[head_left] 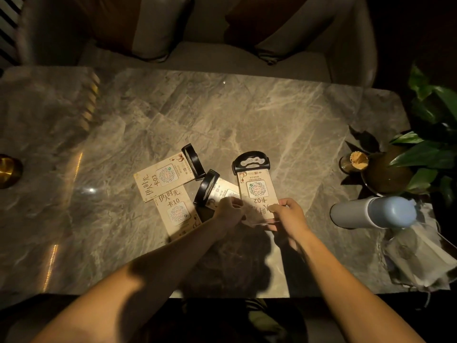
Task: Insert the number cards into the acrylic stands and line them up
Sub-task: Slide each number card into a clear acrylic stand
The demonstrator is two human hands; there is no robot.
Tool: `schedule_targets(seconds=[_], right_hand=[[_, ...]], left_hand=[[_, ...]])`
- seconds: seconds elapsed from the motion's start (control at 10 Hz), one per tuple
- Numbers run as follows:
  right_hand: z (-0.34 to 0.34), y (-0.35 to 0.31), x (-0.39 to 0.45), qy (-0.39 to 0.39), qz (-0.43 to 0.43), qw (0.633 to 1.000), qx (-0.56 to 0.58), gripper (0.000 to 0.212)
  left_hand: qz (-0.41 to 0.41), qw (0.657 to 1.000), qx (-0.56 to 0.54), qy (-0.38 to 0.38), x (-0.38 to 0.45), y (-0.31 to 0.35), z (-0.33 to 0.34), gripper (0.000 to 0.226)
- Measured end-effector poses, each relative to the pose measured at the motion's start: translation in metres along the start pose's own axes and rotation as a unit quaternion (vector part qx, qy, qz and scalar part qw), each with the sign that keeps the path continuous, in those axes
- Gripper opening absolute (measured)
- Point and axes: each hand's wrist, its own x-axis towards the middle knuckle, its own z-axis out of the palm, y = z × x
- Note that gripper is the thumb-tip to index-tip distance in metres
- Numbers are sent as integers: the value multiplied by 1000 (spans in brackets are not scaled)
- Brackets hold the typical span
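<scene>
Several cream number cards in clear acrylic stands with black bases lie flat on the marble table (247, 115). Card 03 (163, 178) lies at the left, its base (193, 161) at its far end. Card 10 (176, 209) lies just below it, partly under my left forearm. A third stand (206, 188) lies tilted in the middle. My right hand (286, 215) pinches the near end of card 02 (257, 189), whose black base (251, 162) points away from me. My left hand (228, 210) grips the same stand's near edge, beside the right hand.
A pale blue bottle (373, 212) lies on its side at the right, next to a crumpled face mask (415, 256). A potted plant (425, 157) and a toothpick jar (356, 162) stand at the right edge. A brass object (8, 170) sits far left. A cushioned sofa (210, 45) faces me.
</scene>
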Motion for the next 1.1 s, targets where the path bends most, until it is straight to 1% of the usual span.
schedule_targets(seconds=[0.1,0.2,0.3,0.4,0.5,0.6,0.7,0.8,0.9,1.0,1.1], right_hand=[[-5,-18,-6,-21,-12,999,42,16],[-9,-45,-7,-41,-52,994,87,19],[-12,-65,-6,-39,-73,993,80,20],[-23,-101,3,-34,-136,989,-50,22],[-33,-125,10,-54,-196,963,-176,24],[-41,-157,15,-101,-263,921,-270,21],[-40,-172,15,-111,-284,913,-271,14],[-30,-179,19,-116,-324,902,-262,16],[-27,-176,26,-124,-333,902,-244,20],[-33,-169,42,-100,-361,890,-260,32],[-36,-162,54,-89,-368,888,-259,36]], left_hand=[[10,1000,-29,1,-4,13,-4,24],[-34,989,-140,-25,-8,48,-10,15],[-2,996,-95,-5,2,48,-8,24],[120,988,8,94,16,58,-20,35],[202,973,47,104,28,71,-36,60],[301,941,136,77,42,97,-51,74],[323,932,150,70,49,111,-54,65],[327,933,125,83,61,116,-59,28],[317,939,99,93,71,110,-63,12],[288,951,64,96,79,101,-63,11],[268,957,45,101,84,99,-64,8]])
